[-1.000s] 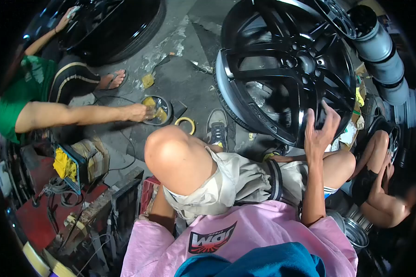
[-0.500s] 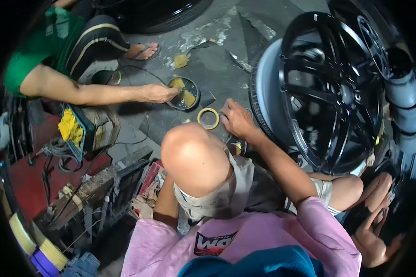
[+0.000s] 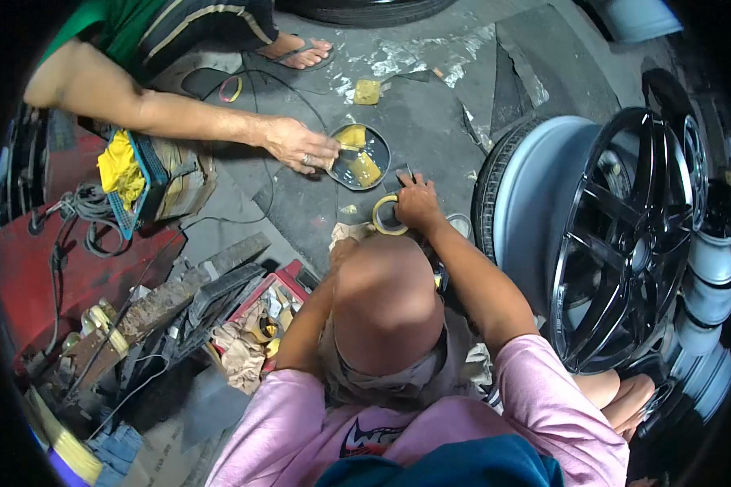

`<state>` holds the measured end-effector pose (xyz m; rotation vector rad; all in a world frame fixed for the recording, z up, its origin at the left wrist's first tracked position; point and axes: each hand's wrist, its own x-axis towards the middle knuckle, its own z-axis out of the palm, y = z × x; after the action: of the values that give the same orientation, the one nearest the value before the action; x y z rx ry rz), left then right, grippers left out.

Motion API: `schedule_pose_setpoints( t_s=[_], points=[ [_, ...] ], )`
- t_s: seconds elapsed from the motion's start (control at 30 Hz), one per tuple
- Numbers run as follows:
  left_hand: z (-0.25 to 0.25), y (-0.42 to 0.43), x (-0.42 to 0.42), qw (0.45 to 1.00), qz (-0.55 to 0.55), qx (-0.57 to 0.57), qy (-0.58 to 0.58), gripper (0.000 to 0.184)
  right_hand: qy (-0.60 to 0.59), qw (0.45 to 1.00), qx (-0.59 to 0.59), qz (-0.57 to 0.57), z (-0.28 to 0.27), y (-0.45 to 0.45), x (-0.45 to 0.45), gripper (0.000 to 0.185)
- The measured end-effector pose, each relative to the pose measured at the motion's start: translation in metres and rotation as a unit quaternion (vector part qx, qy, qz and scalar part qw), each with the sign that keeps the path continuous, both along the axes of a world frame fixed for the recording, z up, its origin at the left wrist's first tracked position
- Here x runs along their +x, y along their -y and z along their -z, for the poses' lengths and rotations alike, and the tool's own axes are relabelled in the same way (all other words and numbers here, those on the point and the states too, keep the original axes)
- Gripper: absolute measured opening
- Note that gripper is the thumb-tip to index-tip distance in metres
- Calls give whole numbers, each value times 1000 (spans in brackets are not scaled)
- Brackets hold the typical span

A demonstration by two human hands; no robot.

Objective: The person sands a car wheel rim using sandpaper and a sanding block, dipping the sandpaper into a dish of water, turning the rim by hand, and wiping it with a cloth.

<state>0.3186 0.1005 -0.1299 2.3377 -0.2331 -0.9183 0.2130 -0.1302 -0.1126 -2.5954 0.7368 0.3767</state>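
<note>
My right hand (image 3: 418, 203) is low over the floor, right beside a yellow-edged roll of masking tape (image 3: 377, 217). Its fingers are bent together around something thin and dark that I cannot make out. My left hand (image 3: 343, 253) is partly hidden behind my knee, its fingers closed at a crumpled piece of light brown paper (image 3: 352, 232). Ahead of both hands stands a round dark basin (image 3: 387, 166) of water with yellowish pads (image 3: 365, 170) in it. A co-worker's hand (image 3: 300, 146) reaches to its left rim.
A tyre with a black spoked wheel (image 3: 601, 199) stands close on my right. At left are a red box (image 3: 248, 302) of crumpled paper, a blue crate (image 3: 148, 187) with yellow cloth (image 3: 122, 166), and a cable (image 3: 264, 174) on the floor. Another yellowish pad (image 3: 367, 92) lies beyond the basin.
My left hand has come into sight beside the knee, at the crumpled paper. The right hand's fingers have drawn together beside the tape. The camera view has shifted.
</note>
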Motion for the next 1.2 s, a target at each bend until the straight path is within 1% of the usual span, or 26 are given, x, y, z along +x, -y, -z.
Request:
schedule_pose_setpoints(
  t_s=[0.13, 0.2, 0.23, 0.27, 0.3, 0.33, 0.37, 0.43, 0.5, 0.53, 0.57, 0.63, 0.67, 0.73, 0.77, 0.83, 0.87, 0.9, 0.97, 1.1, 1.17, 1.2],
  points=[
    [5, 1, 0, 1000, -1, 6, -4, 31, -33, 999, 9, 6, -7, 6, -1, 35],
    [8, -3, -5, 1000, -2, 9, -6, 31, -10, 994, 51, 91, -32, 10, -2, 36],
    [8, -5, -7, 1000, -4, 6, -6, 31, -12, 995, 50, 87, -37, 12, -4, 36],
    [9, -6, -8, 1000, -5, 8, -9, 31, 75, 986, 20, 145, -41, 16, -9, 35],
    [9, -9, -11, 1000, -6, 8, -10, 31, 159, 966, -10, 202, -45, 20, -14, 34],
    [12, -7, -13, 1000, -5, 8, -12, 31, 257, 941, -20, 219, -58, 29, -13, 28],
    [13, -11, -15, 1000, -8, 7, -13, 31, 302, 918, -29, 257, -89, 32, -5, 24],
    [14, -11, -19, 1000, -7, 7, -16, 31, 332, 894, 23, 300, -125, 38, 16, 21],
    [14, -12, -21, 1000, -5, 5, -19, 31, 375, 890, 73, 249, -126, 40, 39, 20],
    [15, -12, -23, 1000, -5, 4, -20, 31, 329, 891, 166, 266, -123, 38, 55, 21],
    [15, -12, -24, 1000, -6, 4, -20, 31, 260, 905, 217, 259, -120, 35, 67, 26],
    [17, -11, -26, 1000, -9, 5, -24, 32, 196, 932, 224, 209, -106, 32, 90, 32],
    [18, -10, -25, 1000, -10, 4, -25, 32, 194, 933, 226, 203, -96, 31, 99, 32],
    [18, -10, -23, 1000, -11, 7, -27, 32, 111, 971, 150, 148, -69, 25, 112, 29],
    [18, -11, -24, 999, -12, 9, -30, 32, 109, 971, 154, 143, -61, 26, 118, 29],
    [19, -9, -24, 999, -14, 11, -34, 32, -13, 988, 133, 81, -47, 29, 125, 25],
    [19, -9, -24, 999, -13, 11, -36, 32, -21, 997, 60, 36, -42, 25, 125, 21],
    [19, -9, -25, 999, -15, 12, -37, 32, -21, 997, 62, 37, -37, 21, 125, 21],
    [19, -8, -24, 999, -12, 12, -40, 32, -12, 999, -25, -23, -30, 14, 123, 25],
    [19, -6, -25, 999, -16, 13, -44, 32, -43, 997, -41, -48, -26, 10, 127, 31],
    [20, -6, -24, 999, -20, 13, -45, 32, -116, 991, -17, -65, -24, 11, 132, 32],
    [21, -7, -24, 999, -21, 11, -45, 32, -117, 991, -18, -68, -24, 10, 131, 32]
  ],
)
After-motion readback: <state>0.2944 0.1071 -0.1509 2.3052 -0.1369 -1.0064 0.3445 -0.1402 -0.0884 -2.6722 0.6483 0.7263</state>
